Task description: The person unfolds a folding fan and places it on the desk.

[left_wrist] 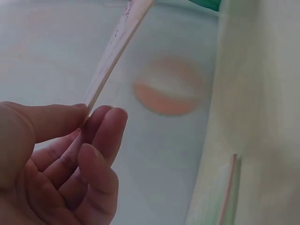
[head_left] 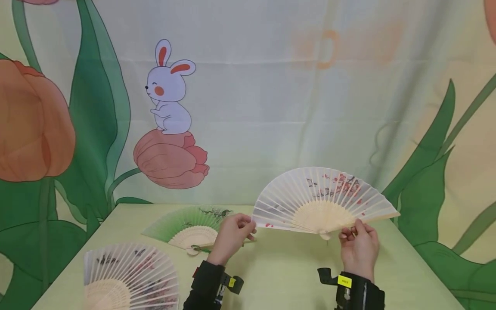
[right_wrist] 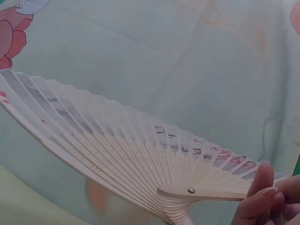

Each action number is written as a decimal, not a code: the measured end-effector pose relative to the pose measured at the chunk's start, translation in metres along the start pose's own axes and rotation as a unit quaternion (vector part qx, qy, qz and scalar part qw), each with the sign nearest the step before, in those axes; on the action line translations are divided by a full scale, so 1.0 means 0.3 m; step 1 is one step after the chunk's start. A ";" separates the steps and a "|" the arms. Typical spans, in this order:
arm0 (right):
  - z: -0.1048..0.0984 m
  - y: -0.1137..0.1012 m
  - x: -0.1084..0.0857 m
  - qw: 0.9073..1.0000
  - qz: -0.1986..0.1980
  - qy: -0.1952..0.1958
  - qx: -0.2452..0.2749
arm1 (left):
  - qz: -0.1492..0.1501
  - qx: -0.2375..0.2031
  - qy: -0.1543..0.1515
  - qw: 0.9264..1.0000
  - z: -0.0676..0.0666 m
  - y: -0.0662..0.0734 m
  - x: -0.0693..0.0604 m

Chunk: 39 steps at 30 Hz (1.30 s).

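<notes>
A white folding fan (head_left: 286,193) with red blossom print and pale ribs is spread wide above the table. At its left end, my left hand (head_left: 233,237) pinches the edge between thumb and fingers; the left wrist view shows the fan (left_wrist: 112,56) nearly edge-on in that pinch. My right hand (head_left: 360,249) pinches the right outer rib. In the right wrist view the pivot rivet (right_wrist: 191,190) lies near the right fingers (right_wrist: 262,180). A green folding fan (head_left: 182,221) lies open behind my left hand, partly hidden by it.
Another white fan (head_left: 131,271) with dark and pink print lies spread at the table's front left, cut off by the frame edge. The table (head_left: 286,275) has a pale green cover. Behind it hangs a printed cloth (head_left: 248,107) with tulips and a rabbit.
</notes>
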State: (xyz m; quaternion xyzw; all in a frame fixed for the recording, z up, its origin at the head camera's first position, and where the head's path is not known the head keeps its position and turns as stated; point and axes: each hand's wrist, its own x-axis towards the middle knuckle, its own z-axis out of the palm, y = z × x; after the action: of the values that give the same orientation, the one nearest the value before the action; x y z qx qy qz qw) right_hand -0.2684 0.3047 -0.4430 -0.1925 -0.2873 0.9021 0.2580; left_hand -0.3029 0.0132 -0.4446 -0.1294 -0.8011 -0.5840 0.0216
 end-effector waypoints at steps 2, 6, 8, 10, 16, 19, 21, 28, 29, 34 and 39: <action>-0.022 0.012 0.022 1.000 0.007 0.008 -0.007 | -0.004 0.008 -0.003 1.000 0.017 -0.017 0.009; -0.064 0.032 0.059 0.999 0.023 0.012 -0.022 | 0.007 0.039 -0.008 0.999 0.049 -0.056 0.027; -0.083 0.036 0.074 0.999 0.029 0.015 -0.023 | 0.011 0.056 -0.012 0.998 0.066 -0.075 0.033; -0.099 0.042 0.086 0.999 0.034 0.018 -0.020 | 0.011 0.075 -0.015 0.997 0.079 -0.091 0.036; -0.135 0.065 0.121 0.997 0.049 0.039 -0.032 | 0.008 0.118 -0.014 0.993 0.102 -0.112 0.035; -0.157 0.073 0.138 0.996 0.050 0.057 -0.048 | 0.005 0.124 -0.024 0.992 0.116 -0.115 0.034; -0.168 0.079 0.148 0.995 0.049 0.068 -0.058 | -0.005 0.132 -0.028 0.991 0.124 -0.116 0.033; -0.187 0.102 0.170 0.985 0.065 0.106 -0.119 | -0.029 0.136 -0.025 0.990 0.139 -0.127 0.031; -0.187 0.104 0.172 0.983 0.069 0.112 -0.131 | -0.029 0.133 -0.025 0.990 0.139 -0.129 0.031; -0.196 0.108 0.178 0.977 0.072 0.123 -0.162 | -0.029 0.140 -0.031 0.989 0.148 -0.141 0.034; -0.202 0.116 0.185 0.975 0.072 0.127 -0.166 | -0.029 0.161 -0.030 0.986 0.157 -0.158 0.033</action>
State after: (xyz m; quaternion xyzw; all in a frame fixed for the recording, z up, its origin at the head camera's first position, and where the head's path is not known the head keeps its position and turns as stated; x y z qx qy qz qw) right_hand -0.2948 0.3376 -0.5217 -0.3661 -0.3829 0.8263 0.1914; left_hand -0.3180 0.0458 -0.5019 -0.1184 -0.8882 -0.4439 0.0013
